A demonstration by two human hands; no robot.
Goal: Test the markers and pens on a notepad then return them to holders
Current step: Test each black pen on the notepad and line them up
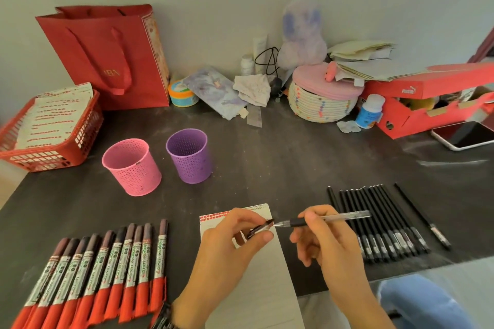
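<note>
Pen (343, 215): clear barrel, black grip, bare tip; cap (260, 227) dark

We note dark counter (280, 157), smudged. Notepad (256, 288) at near edge, our landmark. Left of notepad: row of red markers (107, 270), side by side. Right of notepad: row of black pens (379, 219). Beyond notepad, leftward: pink holder (132, 168), purple holder (190, 156), upright, near each other. Far left of notepad: red basket (53, 160). Far right, beyond: phone (465, 135), red shoebox (417, 115).

"PUMA" on shoebox (427, 104); perhaps "BA" on bag (107, 61)
</note>
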